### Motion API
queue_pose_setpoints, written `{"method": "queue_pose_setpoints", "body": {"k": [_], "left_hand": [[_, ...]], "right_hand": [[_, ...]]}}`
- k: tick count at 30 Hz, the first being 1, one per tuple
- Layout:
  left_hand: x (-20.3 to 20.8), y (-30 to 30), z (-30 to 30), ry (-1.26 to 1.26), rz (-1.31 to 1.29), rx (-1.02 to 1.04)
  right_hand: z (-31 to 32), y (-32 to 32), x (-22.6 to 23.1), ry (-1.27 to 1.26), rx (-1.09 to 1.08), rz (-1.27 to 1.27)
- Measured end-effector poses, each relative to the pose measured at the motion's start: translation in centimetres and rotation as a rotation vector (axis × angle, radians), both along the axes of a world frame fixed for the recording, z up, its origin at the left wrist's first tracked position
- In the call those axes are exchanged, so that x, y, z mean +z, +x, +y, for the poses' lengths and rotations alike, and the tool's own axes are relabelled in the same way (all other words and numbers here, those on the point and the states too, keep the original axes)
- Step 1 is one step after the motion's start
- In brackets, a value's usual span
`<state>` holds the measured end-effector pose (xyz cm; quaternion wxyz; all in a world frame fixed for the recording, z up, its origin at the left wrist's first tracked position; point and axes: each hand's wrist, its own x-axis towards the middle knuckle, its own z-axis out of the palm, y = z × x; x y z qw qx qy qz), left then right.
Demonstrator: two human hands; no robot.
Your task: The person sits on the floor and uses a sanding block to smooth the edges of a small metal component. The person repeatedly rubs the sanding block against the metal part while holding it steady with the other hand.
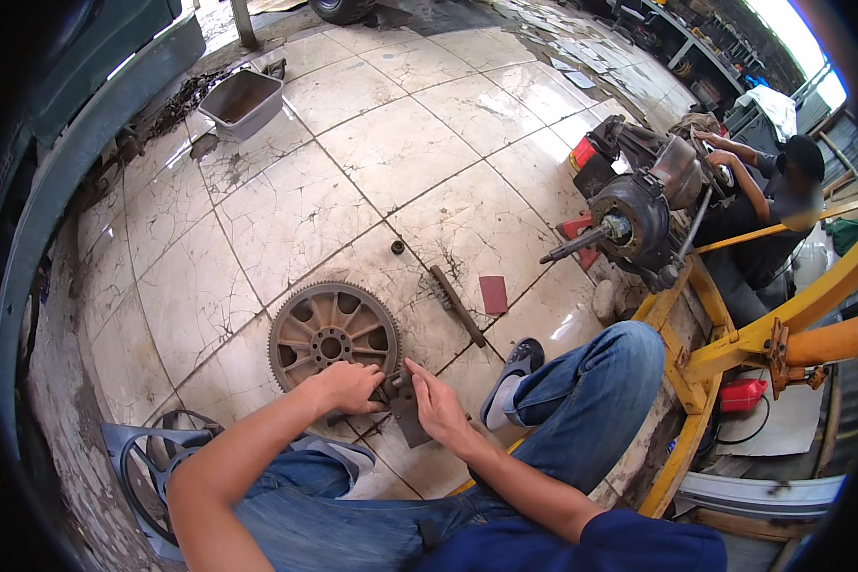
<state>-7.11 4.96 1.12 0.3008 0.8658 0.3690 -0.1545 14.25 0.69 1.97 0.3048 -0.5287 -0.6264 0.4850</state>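
Observation:
A toothed flywheel (300,315) with rust-brown spokes lies flat on the tiled floor in front of me. At its near right rim is my left hand (351,386), its fingers curled in around a small dark part whose kind I cannot make out. My right hand (439,408) faces it with fingers stretched out and held together, beside a small grey metal piece (399,386). Partly beneath the right hand is a grey-brown sheet (411,426). Beyond lie a wooden-handled wire brush (459,307), a reddish square of sandpaper (493,295) and a small dark ring (398,247).
A grey basin (245,105) with brown liquid stands at the far left. On the right, a person (782,195) works at a large axle assembly (639,214) near a yellow steel frame (705,367). A dark-framed chair-like object (148,467) is at my left.

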Motion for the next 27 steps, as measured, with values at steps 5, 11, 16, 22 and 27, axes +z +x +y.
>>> {"method": "queue_pose_setpoints", "body": {"k": [5,11,16,22,27], "left_hand": [[-0.2,0.1,0.3,-0.012,0.003,-0.004],[0.2,0.1,0.4,-0.037,0.062,-0.016],[0.9,0.7,0.5,-0.076,0.053,0.014],[0.6,0.2,0.4,-0.031,0.043,0.008],[1.0,0.6,0.6,-0.067,0.065,-0.004]], "right_hand": [[0.3,0.4,-0.6,-0.033,0.009,-0.023],[0.3,0.2,0.5,-0.072,0.028,-0.048],[0.2,0.6,-0.3,0.062,-0.018,-0.048],[1.2,0.4,1.5,-0.24,0.046,-0.16],[0.6,0.5,0.5,-0.113,-0.013,-0.055]]}}
